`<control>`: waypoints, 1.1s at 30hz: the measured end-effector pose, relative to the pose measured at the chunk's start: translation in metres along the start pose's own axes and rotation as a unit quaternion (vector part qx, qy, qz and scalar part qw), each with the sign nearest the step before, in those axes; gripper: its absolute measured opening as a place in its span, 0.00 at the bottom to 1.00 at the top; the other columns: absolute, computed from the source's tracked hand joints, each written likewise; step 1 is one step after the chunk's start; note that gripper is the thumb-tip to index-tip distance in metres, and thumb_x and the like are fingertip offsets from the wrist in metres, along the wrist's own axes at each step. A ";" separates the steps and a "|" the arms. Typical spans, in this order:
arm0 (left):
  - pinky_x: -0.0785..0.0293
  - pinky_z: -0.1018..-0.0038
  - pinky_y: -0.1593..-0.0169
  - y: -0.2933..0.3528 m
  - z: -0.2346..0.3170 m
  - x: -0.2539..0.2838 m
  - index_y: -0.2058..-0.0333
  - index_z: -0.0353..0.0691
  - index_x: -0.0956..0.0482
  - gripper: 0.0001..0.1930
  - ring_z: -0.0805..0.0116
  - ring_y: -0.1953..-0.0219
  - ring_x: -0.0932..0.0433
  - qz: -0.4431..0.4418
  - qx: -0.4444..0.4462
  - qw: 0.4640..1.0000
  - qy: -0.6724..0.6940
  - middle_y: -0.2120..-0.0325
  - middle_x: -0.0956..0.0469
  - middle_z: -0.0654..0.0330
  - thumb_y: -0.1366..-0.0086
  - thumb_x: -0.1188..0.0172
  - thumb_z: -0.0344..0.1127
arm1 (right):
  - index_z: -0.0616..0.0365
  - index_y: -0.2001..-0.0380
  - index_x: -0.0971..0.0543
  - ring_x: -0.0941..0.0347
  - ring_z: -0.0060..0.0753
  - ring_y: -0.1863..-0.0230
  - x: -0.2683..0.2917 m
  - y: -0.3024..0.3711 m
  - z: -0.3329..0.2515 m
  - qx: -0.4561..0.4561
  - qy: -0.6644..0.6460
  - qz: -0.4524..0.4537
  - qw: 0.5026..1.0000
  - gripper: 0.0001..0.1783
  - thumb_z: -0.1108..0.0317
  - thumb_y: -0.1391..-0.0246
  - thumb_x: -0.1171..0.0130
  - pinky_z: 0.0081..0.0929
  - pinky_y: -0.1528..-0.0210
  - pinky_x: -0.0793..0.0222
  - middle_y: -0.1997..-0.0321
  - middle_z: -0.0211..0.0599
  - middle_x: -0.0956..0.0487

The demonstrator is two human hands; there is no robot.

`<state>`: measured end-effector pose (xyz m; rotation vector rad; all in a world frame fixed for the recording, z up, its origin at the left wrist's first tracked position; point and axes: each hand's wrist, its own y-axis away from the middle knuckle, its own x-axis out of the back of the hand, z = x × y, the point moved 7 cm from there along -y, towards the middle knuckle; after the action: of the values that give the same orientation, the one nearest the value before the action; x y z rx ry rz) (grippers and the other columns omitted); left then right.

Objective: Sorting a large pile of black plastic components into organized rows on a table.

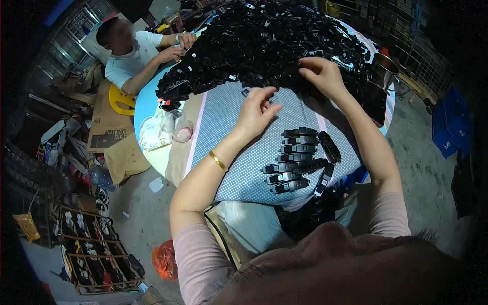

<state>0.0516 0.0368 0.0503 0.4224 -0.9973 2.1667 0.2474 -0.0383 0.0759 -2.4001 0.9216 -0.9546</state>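
My left hand (pixel 256 113) hovers over the patterned cloth at the near edge of a big heap of small black plastic parts (pixel 244 46). Its thumb stands apart from the bent fingers, and nothing shows between them. Just beyond its fingertips lies a small dark piece (pixel 245 93). Farther right, my right hand (pixel 324 77) is over the heap's near edge, thumb and fingers parted; no held part can be made out against the black. Close to me, several black clip-like plastic pieces (pixel 297 149) lie in a column, with a few more (pixel 329 147) at angles beside them.
The round table (pixel 168 168) carries a grey dotted cloth (pixel 229 183). A plastic bag (pixel 155 132) lies at its left, and a metal cup (pixel 386 66) stands at the right rim. Across the left side, another person (pixel 134 56) reaches into the heap. A yellow stool (pixel 119 101) is nearby.
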 end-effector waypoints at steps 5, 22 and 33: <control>0.27 0.74 0.66 0.003 -0.024 -0.006 0.57 0.36 0.23 0.19 0.67 0.72 0.25 -0.055 0.071 0.996 0.008 0.67 0.23 0.55 0.49 0.33 0.33 | 0.63 0.58 0.21 0.24 0.23 0.63 -0.045 0.027 -0.025 0.037 -0.124 -0.258 0.957 0.17 0.71 0.52 0.36 0.23 0.59 0.28 0.62 0.36 0.19; 0.27 0.74 0.59 0.012 -0.013 -0.013 0.63 0.35 0.21 0.14 0.67 0.66 0.24 -0.158 0.132 0.973 -0.100 0.68 0.25 0.56 0.49 0.32 0.34 | 0.58 0.69 0.19 0.24 0.47 0.61 -0.017 0.022 -0.014 0.067 0.245 -0.242 0.936 0.13 0.61 0.56 0.41 0.39 0.57 0.29 0.67 0.45 0.20; 0.26 0.70 0.62 0.010 -0.012 -0.011 0.66 0.37 0.19 0.13 0.61 0.68 0.22 -0.087 0.059 0.988 -0.117 0.71 0.24 0.55 0.50 0.33 0.34 | 0.59 0.59 0.23 0.24 0.46 0.66 -0.060 0.047 -0.027 0.090 0.002 -0.322 0.942 0.17 0.64 0.52 0.37 0.35 0.62 0.30 0.67 0.42 0.20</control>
<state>0.0519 0.0364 0.0315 0.8055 -0.9209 2.0562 0.1755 -0.0324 0.0410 -2.5692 0.0097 -1.1950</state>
